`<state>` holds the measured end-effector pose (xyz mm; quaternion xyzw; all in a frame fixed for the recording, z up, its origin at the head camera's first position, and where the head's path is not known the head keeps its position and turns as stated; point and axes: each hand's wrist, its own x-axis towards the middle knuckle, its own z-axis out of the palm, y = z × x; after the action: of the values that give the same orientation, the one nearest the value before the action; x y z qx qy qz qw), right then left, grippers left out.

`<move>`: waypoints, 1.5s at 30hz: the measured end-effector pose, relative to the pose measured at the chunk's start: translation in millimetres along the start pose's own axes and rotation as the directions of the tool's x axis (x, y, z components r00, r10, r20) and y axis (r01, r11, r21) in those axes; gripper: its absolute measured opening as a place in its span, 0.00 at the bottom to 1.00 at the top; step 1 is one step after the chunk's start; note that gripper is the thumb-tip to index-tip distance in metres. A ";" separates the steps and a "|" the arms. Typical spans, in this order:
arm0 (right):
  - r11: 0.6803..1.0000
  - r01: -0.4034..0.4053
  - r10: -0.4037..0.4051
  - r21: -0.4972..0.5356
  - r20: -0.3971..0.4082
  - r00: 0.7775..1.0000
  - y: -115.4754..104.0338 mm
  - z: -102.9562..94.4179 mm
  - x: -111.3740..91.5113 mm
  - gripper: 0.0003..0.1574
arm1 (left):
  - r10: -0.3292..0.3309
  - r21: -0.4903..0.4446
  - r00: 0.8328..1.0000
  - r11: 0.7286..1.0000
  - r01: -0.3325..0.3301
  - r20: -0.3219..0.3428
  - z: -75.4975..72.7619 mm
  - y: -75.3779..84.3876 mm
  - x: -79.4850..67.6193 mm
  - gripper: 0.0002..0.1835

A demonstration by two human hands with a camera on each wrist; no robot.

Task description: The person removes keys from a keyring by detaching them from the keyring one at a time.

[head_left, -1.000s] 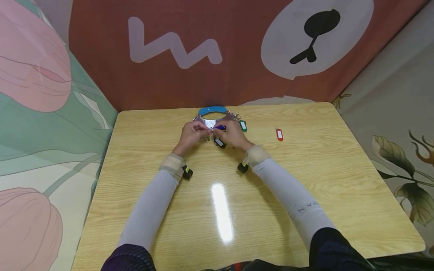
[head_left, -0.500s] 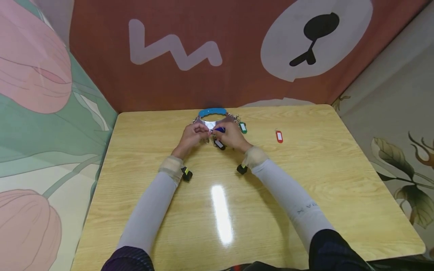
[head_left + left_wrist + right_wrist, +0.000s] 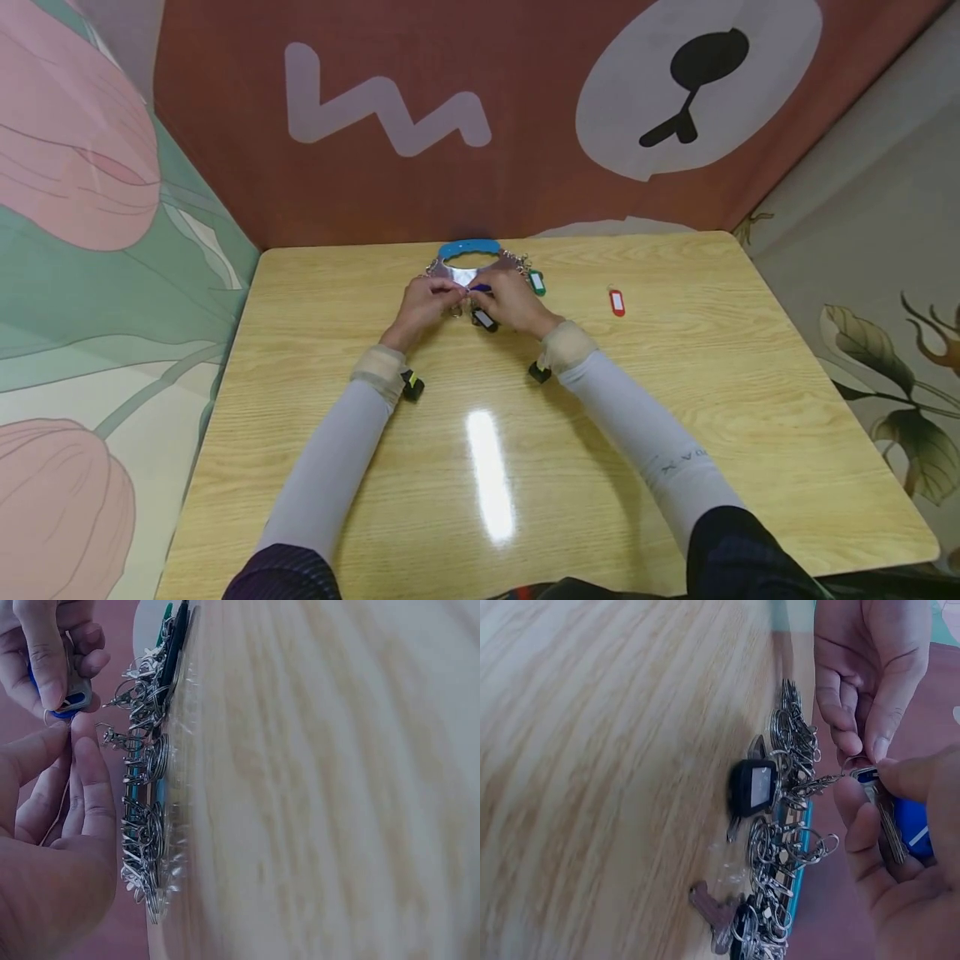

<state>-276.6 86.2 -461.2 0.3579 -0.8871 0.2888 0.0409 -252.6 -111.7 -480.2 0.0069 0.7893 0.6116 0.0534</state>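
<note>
My right hand (image 3: 517, 302) holds a blue key tag (image 3: 916, 825) and a silver key (image 3: 889, 829) between thumb and curled fingers. Thumb to fingertips, my left hand (image 3: 422, 310) pinches the thin metal split ring (image 3: 853, 760) of that tag; the fingertips partly cover the ring. Both hands meet just in front of a holder with a blue curved handle (image 3: 470, 247). Along the holder hang several metal rings and clasps (image 3: 150, 765). A black key tag (image 3: 484, 318) dangles below my right hand, and a green key tag (image 3: 536, 282) hangs at the holder's right.
To the right, a red key tag (image 3: 617, 302) lies apart on the wooden table (image 3: 420, 483). A brown key-like piece (image 3: 712, 911) sits by the rings in the right wrist view. Behind the table's far edge rises a reddish-brown patterned wall (image 3: 375, 192).
My right hand has turned slightly, and less of the blue tag shows beside its fingers. The left hand keeps almost the same place. The holder and the red tag stay put.
</note>
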 end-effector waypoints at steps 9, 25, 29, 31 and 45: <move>0.985 -0.117 0.120 0.126 -0.017 0.993 3.8 6.8 1.0 0.08 | 0.062 0.024 0.998 0.998 -0.062 -0.019 -1.2 -5.1 -1.6 0.08; 0.984 -0.119 0.120 0.132 0.003 0.993 3.8 3.4 3.0 0.07 | -0.005 -0.021 0.999 1.000 0.006 0.039 0.8 -3.8 -3.0 0.10; 0.998 -0.036 0.035 0.047 0.020 0.999 1.5 -1.0 3.9 0.07 | -0.034 0.004 0.997 0.999 0.034 0.075 0.5 -1.2 -2.4 0.12; 1.000 0.013 -0.013 0.003 0.028 1.000 1.2 -2.5 3.7 0.06 | -0.042 0.015 0.995 0.999 0.041 0.089 -0.2 -0.9 -2.1 0.12; 0.997 0.077 -0.077 0.032 0.005 0.997 6.8 -3.4 3.0 0.09 | -0.054 -0.131 0.986 0.989 0.075 0.157 -5.0 -0.3 0.4 0.09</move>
<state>-283.8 90.1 -460.7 0.3932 -0.8680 0.3000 0.0434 -253.5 -116.5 -479.3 0.0245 0.7391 0.6596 0.1341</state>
